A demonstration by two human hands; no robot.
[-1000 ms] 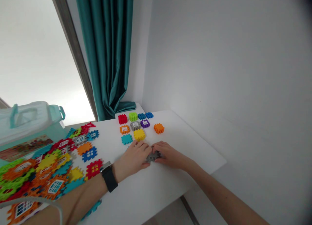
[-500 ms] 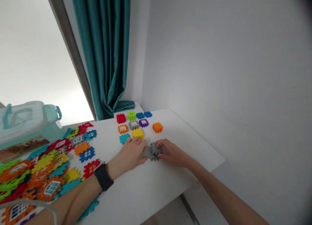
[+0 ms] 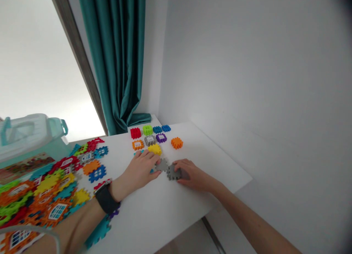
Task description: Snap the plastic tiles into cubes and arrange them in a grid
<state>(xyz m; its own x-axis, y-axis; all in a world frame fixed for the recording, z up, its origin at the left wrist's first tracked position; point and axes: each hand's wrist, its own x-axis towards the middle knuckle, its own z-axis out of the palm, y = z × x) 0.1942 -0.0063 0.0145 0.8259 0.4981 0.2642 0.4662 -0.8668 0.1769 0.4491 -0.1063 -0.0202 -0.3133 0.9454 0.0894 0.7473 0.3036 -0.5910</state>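
Observation:
My left hand has its thumb and fingers closed on a flat light grey toothed building tile just above the white table. Beside it, my right hand grips a thicker grey toothed block, which looks like stacked tiles. The edges of the two grey pieces lie close together; I cannot tell whether they touch. Behind my left fingers sit a yellow tile stack and a turquoise tile, mostly covered by the hand.
Small sorted stacks stand at the back: red, lime green, purple, orange. A large heap of mixed tiles spreads on the left, by a lidded plastic box. A wall borders the right side.
The grey tile and the grey block overlapped before; now they lie side by side. My left hand has shifted slightly left with its tile, covering more of the turquoise piece.

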